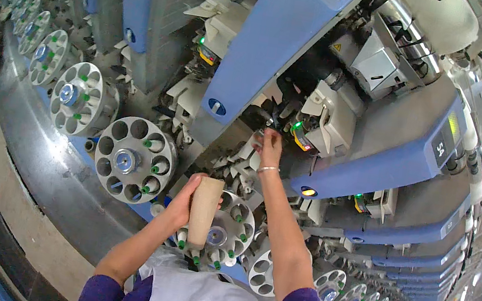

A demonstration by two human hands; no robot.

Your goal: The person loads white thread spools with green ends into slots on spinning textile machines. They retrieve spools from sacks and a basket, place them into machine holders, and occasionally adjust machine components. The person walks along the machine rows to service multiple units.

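My left hand (pixel 184 199) is wrapped round a beige yarn cone (pixel 203 214), held upright with its wide end up, over a round grey magazine (pixel 236 218) of bobbins. My right hand (pixel 270 149) is raised among the metal parts of the winding machine, below a dark mechanism and beside a cream-coloured housing (pixel 328 120) with a green light. Its fingers are curled together at the tips. Whatever they pinch there is too small to make out. A thin band circles my right wrist.
To the left, a second round magazine (pixel 137 159) holds several green-tipped bobbins, and more magazines curve away along a metal rail (pixel 58 150). A blue machine panel (pixel 263 47) slants overhead, with another blue arm (pixel 376 172) to the right of my right hand.
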